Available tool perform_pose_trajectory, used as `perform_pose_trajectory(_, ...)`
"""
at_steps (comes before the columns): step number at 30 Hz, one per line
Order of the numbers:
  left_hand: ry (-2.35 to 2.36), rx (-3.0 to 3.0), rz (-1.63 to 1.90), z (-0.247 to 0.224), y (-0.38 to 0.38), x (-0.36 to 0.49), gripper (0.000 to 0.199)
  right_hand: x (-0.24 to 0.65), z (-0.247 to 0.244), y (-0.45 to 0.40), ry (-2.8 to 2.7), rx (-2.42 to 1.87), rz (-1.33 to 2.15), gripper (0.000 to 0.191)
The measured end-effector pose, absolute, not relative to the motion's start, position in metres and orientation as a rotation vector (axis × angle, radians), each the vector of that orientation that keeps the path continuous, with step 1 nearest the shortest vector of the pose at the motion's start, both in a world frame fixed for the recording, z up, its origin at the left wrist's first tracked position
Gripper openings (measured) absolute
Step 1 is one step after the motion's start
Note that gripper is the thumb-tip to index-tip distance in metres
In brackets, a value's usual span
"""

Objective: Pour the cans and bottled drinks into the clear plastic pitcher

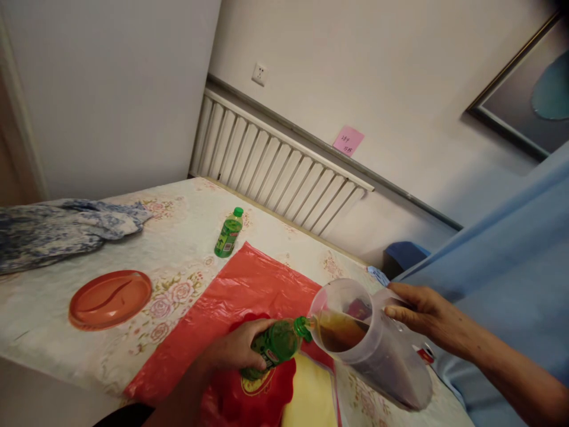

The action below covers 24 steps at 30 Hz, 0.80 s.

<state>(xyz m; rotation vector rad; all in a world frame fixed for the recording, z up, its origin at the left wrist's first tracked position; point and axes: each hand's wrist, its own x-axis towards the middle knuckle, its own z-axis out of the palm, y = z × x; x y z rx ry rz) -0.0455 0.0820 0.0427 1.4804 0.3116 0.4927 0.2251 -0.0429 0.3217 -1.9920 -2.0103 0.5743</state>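
Observation:
My left hand [237,350] is closed round a green-labelled plastic drink bottle [281,343], which lies tilted with its green neck pointing right. The bottle's mouth meets the rim of a translucent plastic pitcher [391,370]. My right hand [422,308] grips the pitcher's handle. The pitcher leans over toward the bottle, and brown liquid [340,332] shows inside near its rim. I cannot tell which way any liquid flows. Below the bottle is a red scalloped dish [271,397] with a yellow design, partly hidden by my left hand and the bottle.
A red plastic sheet [262,279] covers part of the flowered tablecloth [178,344]. Behind it stands a capped green bottle [229,234]. An orange-red round lid or plate [109,301] and patterned cloth [75,231] lie left. A yellow item [311,397] lies in front; a blue curtain [511,267] hangs right.

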Motion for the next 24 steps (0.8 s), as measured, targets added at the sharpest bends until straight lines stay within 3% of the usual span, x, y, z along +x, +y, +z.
perform_pose_trajectory(24, 0.301, 1.488, 0.490, 0.0515, 0.0806, -0.0469, 0.079, 0.2237, 0.3234, -0.0409, -2.039, -2.023, 0.567, 0.051)
